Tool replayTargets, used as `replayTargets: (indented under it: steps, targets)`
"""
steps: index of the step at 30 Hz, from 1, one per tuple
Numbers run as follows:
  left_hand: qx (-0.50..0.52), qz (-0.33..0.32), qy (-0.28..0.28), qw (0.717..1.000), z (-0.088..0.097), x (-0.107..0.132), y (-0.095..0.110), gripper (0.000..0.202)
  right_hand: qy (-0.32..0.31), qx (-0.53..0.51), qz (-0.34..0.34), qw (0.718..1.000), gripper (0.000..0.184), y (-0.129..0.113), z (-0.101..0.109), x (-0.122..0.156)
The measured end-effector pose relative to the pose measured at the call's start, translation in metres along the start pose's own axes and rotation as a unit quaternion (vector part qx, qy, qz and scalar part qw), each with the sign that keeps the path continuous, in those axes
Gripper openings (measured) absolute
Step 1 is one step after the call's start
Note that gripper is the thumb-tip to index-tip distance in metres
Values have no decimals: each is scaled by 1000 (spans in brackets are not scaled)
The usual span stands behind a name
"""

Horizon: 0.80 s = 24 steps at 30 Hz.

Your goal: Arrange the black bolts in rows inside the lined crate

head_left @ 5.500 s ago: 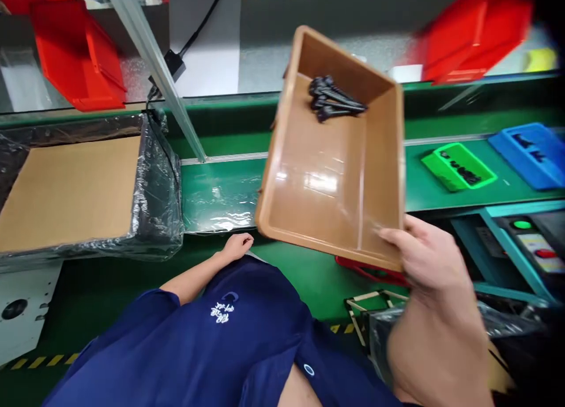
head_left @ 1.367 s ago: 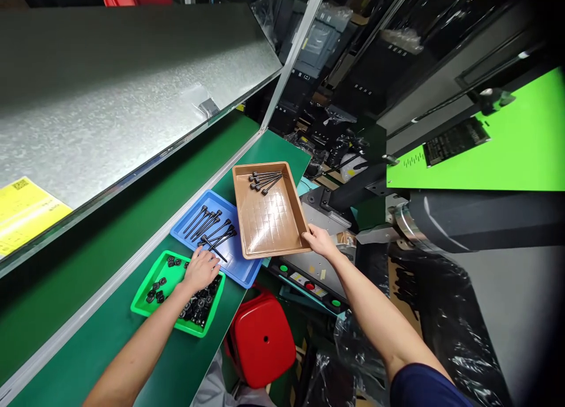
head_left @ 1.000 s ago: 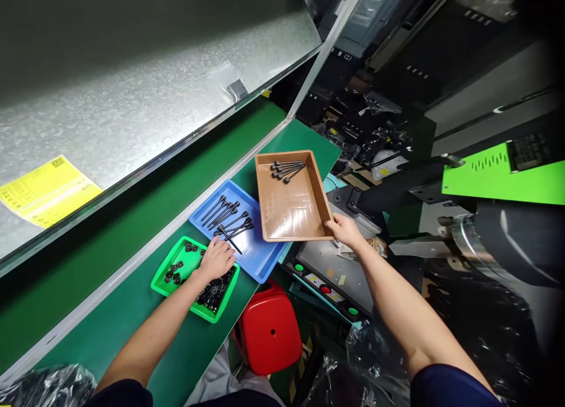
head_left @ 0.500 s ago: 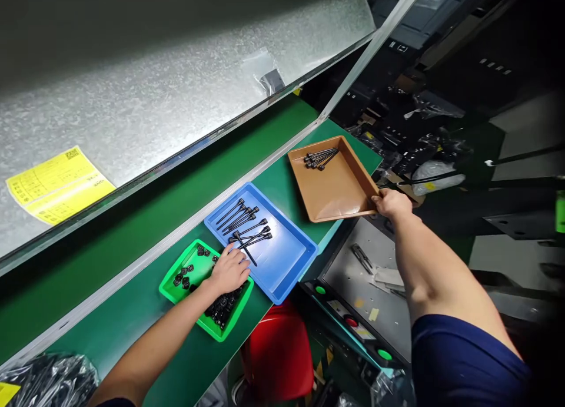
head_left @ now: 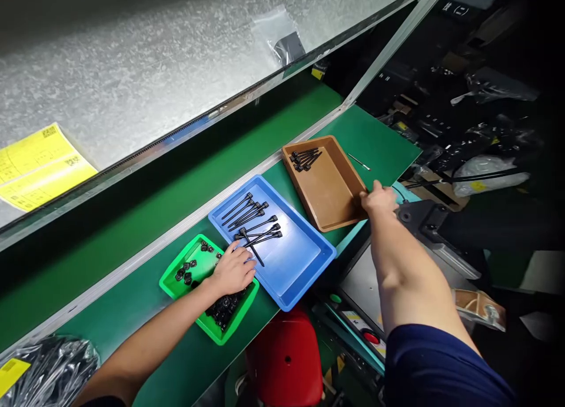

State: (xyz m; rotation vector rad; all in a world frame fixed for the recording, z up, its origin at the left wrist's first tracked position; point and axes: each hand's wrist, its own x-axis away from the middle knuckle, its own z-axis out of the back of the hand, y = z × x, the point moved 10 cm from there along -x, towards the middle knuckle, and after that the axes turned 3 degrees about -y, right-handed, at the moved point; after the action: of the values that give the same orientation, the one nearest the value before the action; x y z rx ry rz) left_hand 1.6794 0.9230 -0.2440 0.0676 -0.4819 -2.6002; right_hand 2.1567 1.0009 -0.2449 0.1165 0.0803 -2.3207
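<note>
The right hand (head_left: 376, 198) grips the near right rim of the brown tray (head_left: 331, 189), fingers curled over its edge; the tray lies flat on the green tabletop (head_left: 375, 142) with a few black bolts (head_left: 304, 158) in its far corner. The left hand (head_left: 233, 270) rests on the green tray (head_left: 185, 260) of nuts (head_left: 225, 305), fingers loosely bent, fingertips touching the blue tray (head_left: 300, 260) holding long bolts (head_left: 251, 218).

Bright overhead glare upper left, dark vignetted right (warped edges)
</note>
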Motion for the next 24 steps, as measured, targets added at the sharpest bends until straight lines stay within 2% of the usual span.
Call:
replayTargets:
  steps: [1,2,3,4,6,7,8,10,13,16,18,19,21,22,24]
  targets:
    - [0,0,-1,1000,0,0,0,27,28,-26,-30,999,37,-11,13,13]
    - [0,0,-1,1000,0,0,0,26,39,-67,4,997,37,-37,24,30]
    - [0,1,-1,1000,0,0,0,26,31,-114,82,990,33,-72,32,52]
    - [-2,3,0,1000,0,-1,-1,25,-11,-164,172,971,27,-110,35,81]
    - [-6,4,2,1000,0,-1,-1,25,-157,-234,321,904,22,-179,28,156]
    - [-9,4,4,1000,0,-1,-2,26,-221,-239,346,880,20,-203,22,193]
    - [-12,4,6,1000,0,-1,-2,26,-264,-240,343,869,20,-220,15,224]
    - [-19,5,10,1000,0,-1,-2,26,-307,-234,326,863,23,-243,4,273]
    - [-25,6,19,999,1,-2,-2,27,-346,-158,278,882,20,-256,-22,313]
    - [-13,7,29,999,3,-2,-2,27,-362,-116,238,894,16,-255,-41,324]
    - [0,10,36,999,3,-2,-4,26,-377,-150,225,886,13,-253,-48,325]
    - [4,12,40,999,3,-2,-4,26,-396,-188,216,873,10,-250,-51,325]
    - [9,15,51,999,2,-1,-6,26,-454,-303,179,819,3,-244,-55,325]
    - [13,15,59,998,2,-1,-7,26,-492,-369,153,774,4,-241,-55,327]
    - [28,12,77,997,2,1,-8,26,-563,-478,106,665,17,-238,-49,332]
